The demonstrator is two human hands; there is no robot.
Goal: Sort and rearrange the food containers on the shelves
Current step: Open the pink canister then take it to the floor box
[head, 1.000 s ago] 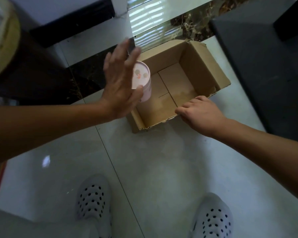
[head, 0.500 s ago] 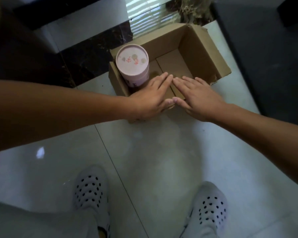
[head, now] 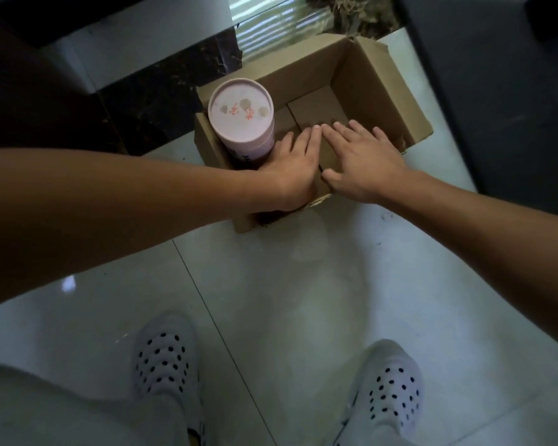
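Standing in white shoes (head: 165,355) on the tiled floor (head: 271,300), we reach both arms into the box (head: 377,88). Our left grip (head: 295,162) and right grip (head: 364,159) lie flat with fingers straight, holding nothing, index fingertips meeting. The pink canister (head: 240,112) stands upright in the box's left corner, just beside our left grip.

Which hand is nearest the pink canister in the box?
The left hand, flat inside the cardboard box right beside the base of the pink canister; the right hand lies further right, away from it.
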